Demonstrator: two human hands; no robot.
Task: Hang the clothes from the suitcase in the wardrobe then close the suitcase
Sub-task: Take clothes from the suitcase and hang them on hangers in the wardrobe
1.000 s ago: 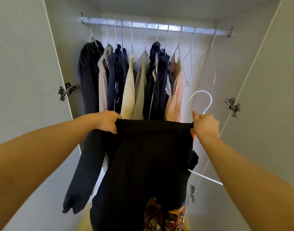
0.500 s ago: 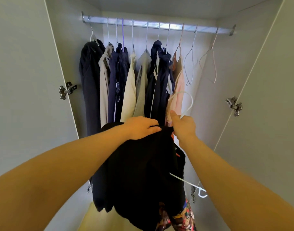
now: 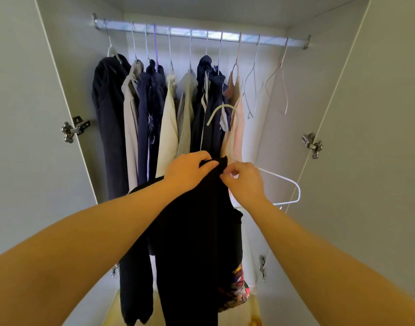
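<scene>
Far left is the open left wardrobe door (image 3: 25, 137) with its metal hinge (image 3: 72, 129). Inside, the rail (image 3: 201, 35) runs across the top and it's pretty packed. From the left there's a dark navy piece (image 3: 107, 114), a light grey one (image 3: 131, 114), another navy one (image 3: 150, 114), a cream one (image 3: 169, 128), a grey one (image 3: 186, 109), a navy top with a white stripe (image 3: 209, 109) and a peachy pink one (image 3: 236, 118). After that come two empty hangers (image 3: 251, 90).

In front of all that, the left hand (image 3: 187, 171) has its fingers curled over the top edge of the black garment (image 3: 197, 231), gripping it. The garment hangs straight down between both arms, in front of the hung clothes and off the rail, with a colourful printed patch (image 3: 234, 288) near its bottom right. Right beside it, the right hand (image 3: 246, 182) is curled at the neck of the white hanger (image 3: 286, 184). Its thumb and forefinger pinch right at the fabric edge, and I honestly can't tell if it's nipping cloth, hanger or both. The hanger's hook sticks up over the hands and its shoulder pokes out to the right.

Then there's the right hinge (image 3: 312, 144) and the right door (image 3: 378, 137).
</scene>
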